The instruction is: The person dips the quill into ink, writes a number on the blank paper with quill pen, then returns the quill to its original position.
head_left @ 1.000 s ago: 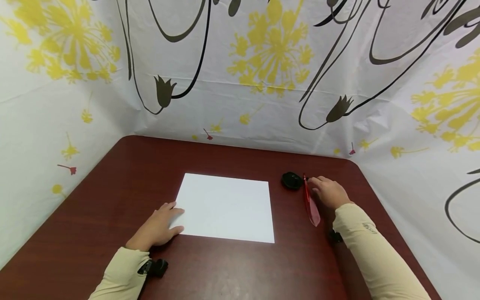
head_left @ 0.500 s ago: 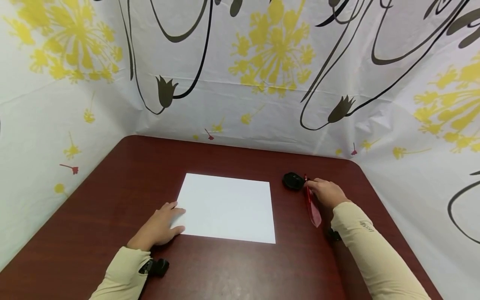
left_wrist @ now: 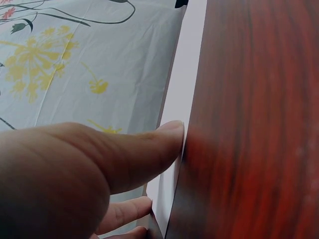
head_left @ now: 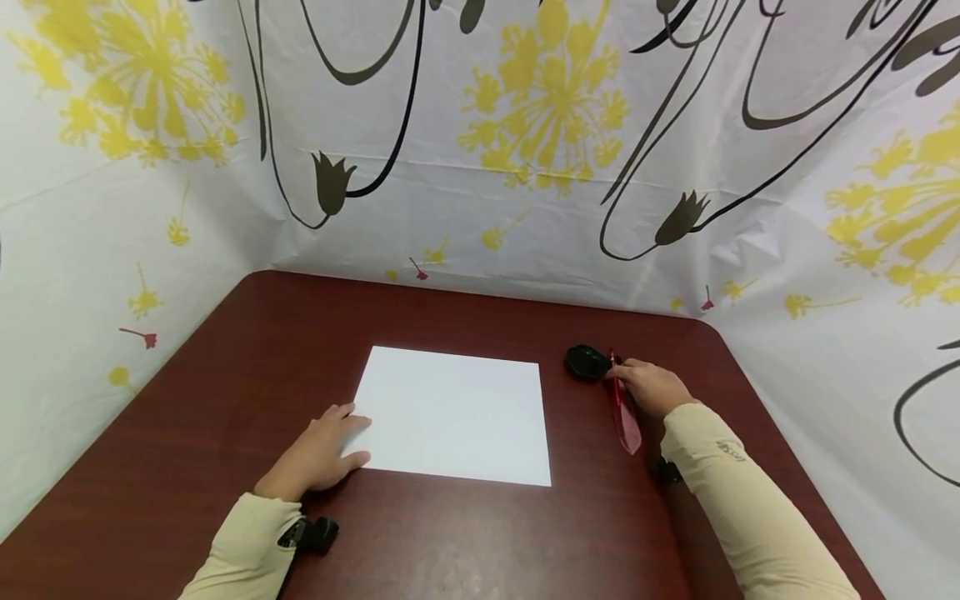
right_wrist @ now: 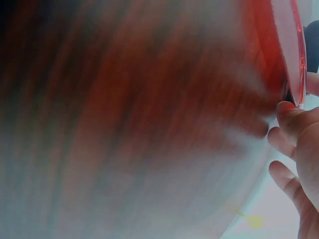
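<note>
My left hand (head_left: pixel 318 454) lies flat on the near left corner of the white sheet of paper (head_left: pixel 457 415), fingers straight and pressing it to the dark red table (head_left: pixel 225 375); in the left wrist view my thumb (left_wrist: pixel 149 144) touches the paper's edge. The sheet lies at the middle of the table and it is blank, nothing is written on it.

My right hand (head_left: pixel 652 387) is at about 3 o'clock from the paper, on the red quill pen (head_left: pixel 622 412). Its fingers seem to curl at the upper part of the shaft, near the tip, but I cannot tell for sure if they already pinch it. The pen lies on the table, feather end towards me. A small black ink pot (head_left: pixel 585 362) stands just beside the pen tip, at about 2 o'clock from the paper.

I judge the work is only at its beginning: the paper is secured, the pen is not lifted, no ink taken, no mark made.
</note>
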Available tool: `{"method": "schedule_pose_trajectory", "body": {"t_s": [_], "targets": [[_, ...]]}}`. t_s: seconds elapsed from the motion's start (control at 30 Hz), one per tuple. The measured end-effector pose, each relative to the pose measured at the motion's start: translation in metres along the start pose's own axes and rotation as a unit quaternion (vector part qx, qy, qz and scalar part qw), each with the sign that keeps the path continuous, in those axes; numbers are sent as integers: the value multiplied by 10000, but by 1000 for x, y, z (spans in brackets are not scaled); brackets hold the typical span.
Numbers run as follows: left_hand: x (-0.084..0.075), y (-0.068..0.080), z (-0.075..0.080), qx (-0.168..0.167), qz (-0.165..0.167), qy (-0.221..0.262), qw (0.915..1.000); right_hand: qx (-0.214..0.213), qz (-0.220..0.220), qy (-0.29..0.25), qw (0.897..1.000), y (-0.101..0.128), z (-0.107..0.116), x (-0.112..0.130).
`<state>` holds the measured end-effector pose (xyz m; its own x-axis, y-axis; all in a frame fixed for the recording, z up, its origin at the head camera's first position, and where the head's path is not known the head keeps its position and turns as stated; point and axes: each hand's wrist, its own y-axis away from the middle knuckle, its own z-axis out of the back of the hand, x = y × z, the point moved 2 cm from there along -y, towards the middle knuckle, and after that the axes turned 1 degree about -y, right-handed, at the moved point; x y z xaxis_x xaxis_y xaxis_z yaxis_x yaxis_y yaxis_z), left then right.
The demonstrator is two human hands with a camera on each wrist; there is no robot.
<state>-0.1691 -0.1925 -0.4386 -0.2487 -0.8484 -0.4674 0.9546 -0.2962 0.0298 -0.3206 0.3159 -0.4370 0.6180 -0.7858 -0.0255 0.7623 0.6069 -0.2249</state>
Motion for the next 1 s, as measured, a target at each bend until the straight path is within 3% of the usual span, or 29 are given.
{"method": "schedule_pose_trajectory", "body": {"t_s": [0.27, 0.7, 1.0], "targets": [[3, 7, -5, -2, -46, 46, 10000, 65, -31, -19, 10000, 2, -4, 5], [2, -1, -2, -63, -72, 21, 10000, -611, -117, -73, 9980, 1, 13, -2], [1, 0, -1, -15, -49, 28, 10000, -933, -306, -604, 9933, 0, 21, 7]]}}
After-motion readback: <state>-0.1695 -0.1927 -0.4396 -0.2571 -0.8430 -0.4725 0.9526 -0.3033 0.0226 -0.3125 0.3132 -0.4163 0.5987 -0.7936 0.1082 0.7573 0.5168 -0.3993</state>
